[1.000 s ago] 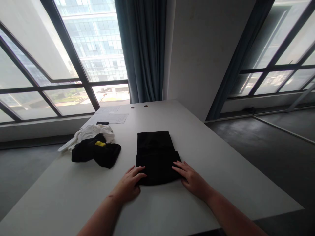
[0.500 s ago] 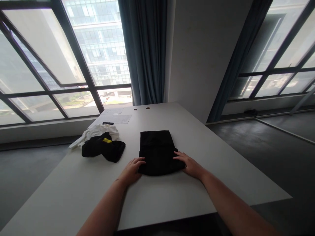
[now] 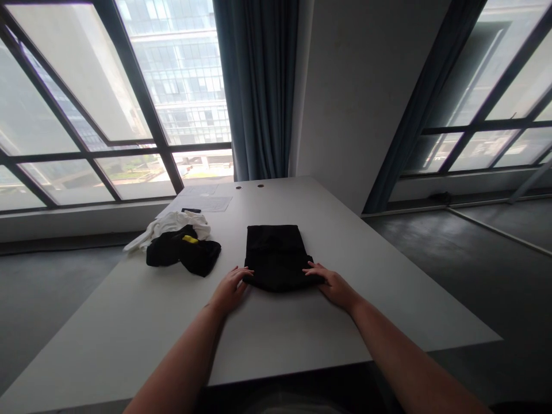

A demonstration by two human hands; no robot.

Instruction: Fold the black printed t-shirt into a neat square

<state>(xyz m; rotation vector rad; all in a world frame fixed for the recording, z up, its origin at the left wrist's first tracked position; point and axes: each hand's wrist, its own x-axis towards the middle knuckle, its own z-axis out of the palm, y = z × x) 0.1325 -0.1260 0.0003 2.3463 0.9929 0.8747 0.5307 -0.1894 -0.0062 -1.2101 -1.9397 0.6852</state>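
Observation:
A black garment [image 3: 276, 250], folded into a compact rectangle, lies on the white table in front of me. Its near part is doubled over into a wider band. My left hand [image 3: 230, 286] grips the near left corner, fingers on top and the thumb out of sight. At the near right corner my right hand [image 3: 335, 286] holds the cloth the same way. The near edge between the hands sags in a shallow curve. Which kind of garment it is cannot be told from this folded shape.
On the left of the white table [image 3: 276, 339] are a crumpled black cloth [image 3: 200, 259] with a yellow patch and a white cloth [image 3: 166, 224]. Behind them lie a small dark flat object [image 3: 191, 210] and paper sheets [image 3: 211, 203]. Blue curtains [image 3: 263, 92] hang beyond.
Both hands have brought the near edge of the black garment away from me, so its near part looks shorter. The view has shifted slightly. The other cloths lie as before.

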